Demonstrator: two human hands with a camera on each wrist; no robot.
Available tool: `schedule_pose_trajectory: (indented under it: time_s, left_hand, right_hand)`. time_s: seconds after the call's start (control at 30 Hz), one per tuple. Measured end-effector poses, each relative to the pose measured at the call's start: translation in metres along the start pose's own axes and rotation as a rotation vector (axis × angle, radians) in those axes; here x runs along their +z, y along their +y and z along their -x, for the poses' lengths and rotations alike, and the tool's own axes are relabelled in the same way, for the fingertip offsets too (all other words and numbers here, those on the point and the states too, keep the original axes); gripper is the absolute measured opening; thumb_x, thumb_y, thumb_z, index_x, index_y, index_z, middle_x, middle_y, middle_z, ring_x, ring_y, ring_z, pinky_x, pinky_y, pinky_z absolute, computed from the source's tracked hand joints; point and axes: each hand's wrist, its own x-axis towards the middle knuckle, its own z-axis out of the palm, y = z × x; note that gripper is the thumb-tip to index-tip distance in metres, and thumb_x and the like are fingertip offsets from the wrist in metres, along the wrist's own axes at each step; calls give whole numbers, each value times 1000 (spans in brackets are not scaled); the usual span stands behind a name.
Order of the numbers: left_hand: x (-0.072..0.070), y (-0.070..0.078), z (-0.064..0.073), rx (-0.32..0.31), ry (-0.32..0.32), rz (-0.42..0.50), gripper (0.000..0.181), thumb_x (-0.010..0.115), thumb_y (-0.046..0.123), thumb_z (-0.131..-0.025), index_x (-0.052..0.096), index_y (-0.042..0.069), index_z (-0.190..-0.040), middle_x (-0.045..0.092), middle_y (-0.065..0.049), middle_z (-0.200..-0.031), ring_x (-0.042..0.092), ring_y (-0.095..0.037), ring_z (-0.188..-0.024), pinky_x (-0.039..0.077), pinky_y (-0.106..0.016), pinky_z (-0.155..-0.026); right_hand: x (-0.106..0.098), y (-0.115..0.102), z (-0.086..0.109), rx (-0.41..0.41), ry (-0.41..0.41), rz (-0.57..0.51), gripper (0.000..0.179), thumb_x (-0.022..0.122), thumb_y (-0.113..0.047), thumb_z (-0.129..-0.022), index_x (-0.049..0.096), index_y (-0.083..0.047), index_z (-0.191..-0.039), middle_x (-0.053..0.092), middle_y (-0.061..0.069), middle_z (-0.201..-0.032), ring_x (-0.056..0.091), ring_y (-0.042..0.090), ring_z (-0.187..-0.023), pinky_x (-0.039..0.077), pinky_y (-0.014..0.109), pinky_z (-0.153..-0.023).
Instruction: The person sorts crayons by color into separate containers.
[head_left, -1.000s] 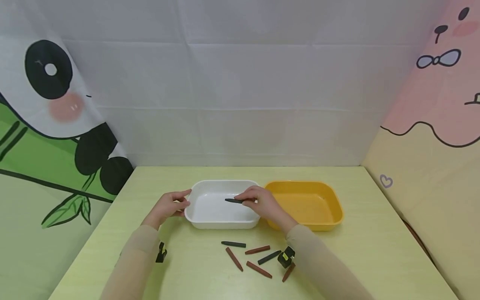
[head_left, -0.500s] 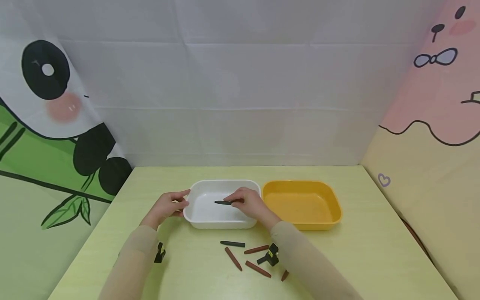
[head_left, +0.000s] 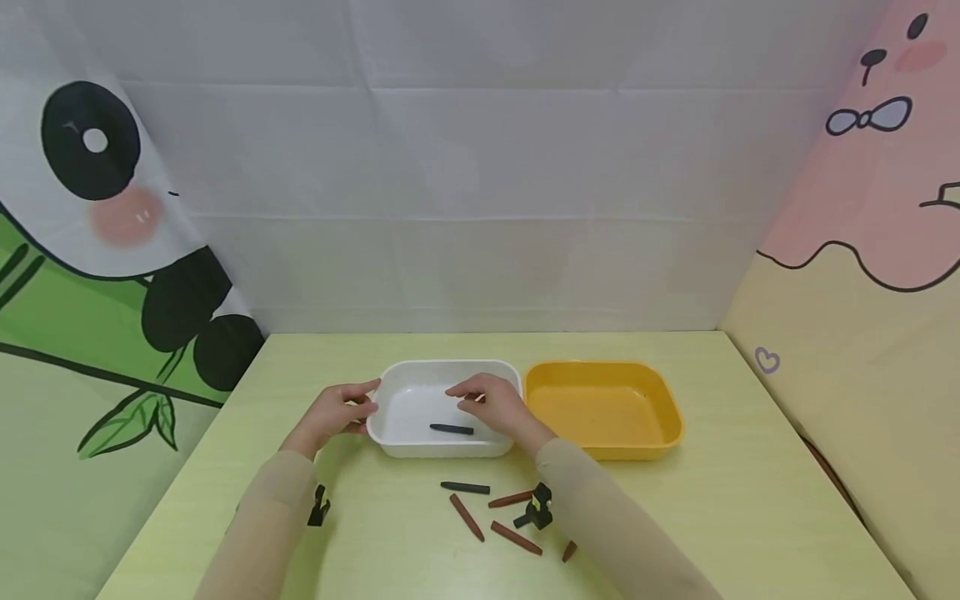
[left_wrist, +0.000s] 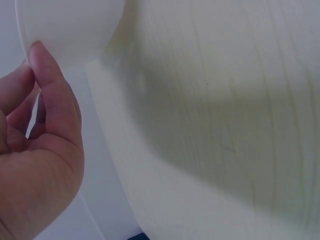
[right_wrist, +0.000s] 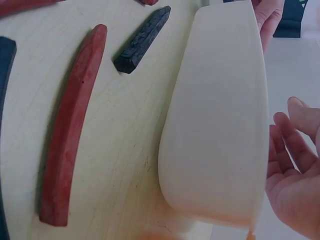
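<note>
A dark crayon (head_left: pixel 452 429) lies on the floor of the white tray (head_left: pixel 408 404), near its front wall. Over the tray's right half hovers my right hand (head_left: pixel 497 406), thumb and fingers apart with nothing between them. In the right wrist view the tray's outer wall stands beside that hand. My left hand (head_left: pixel 330 417) holds the tray's left edge; the left wrist view shows a fingertip (left_wrist: pixel 40 50) against the tray's outer wall.
A yellow tray (head_left: pixel 600 408) stands right beside the white one. In front on the table lie several reddish-brown crayons (head_left: pixel 467 517) and dark crayons (head_left: pixel 465 487), some partly covered by the right sleeve and its wrist camera (head_left: pixel 538 504).
The right hand has moved left over the white tray and let go of the dark crayon, which now lies inside. My left hand has stayed at the tray's edge.
</note>
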Motion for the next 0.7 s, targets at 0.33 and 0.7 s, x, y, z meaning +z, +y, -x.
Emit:
schedule_pose_trajectory:
  time_s: [0.33,0.7]
  left_hand:
    - [2,-2,-3,0,-1,9,54,64,4,-96,44,2,-147,53,-15,-104,57,-18,-77,57,-27,-67]
    - [5,0,-5,10,6,3,53,63,3,-97,44,2,-147,53,-16,-104,57,-17,-75,57,-27,-67]
  right_hand:
    - [-15,4,19,-67,-20,-65,25,69,-8,-94,72,-5,-118,69,6,-109,60,15,-91,53,23,-82]
    - [-44,16,57,-116,-33,-103,28,70,-11,-94,71,-4,-121,70,5,-111,62,15,-93,54,29,-83]
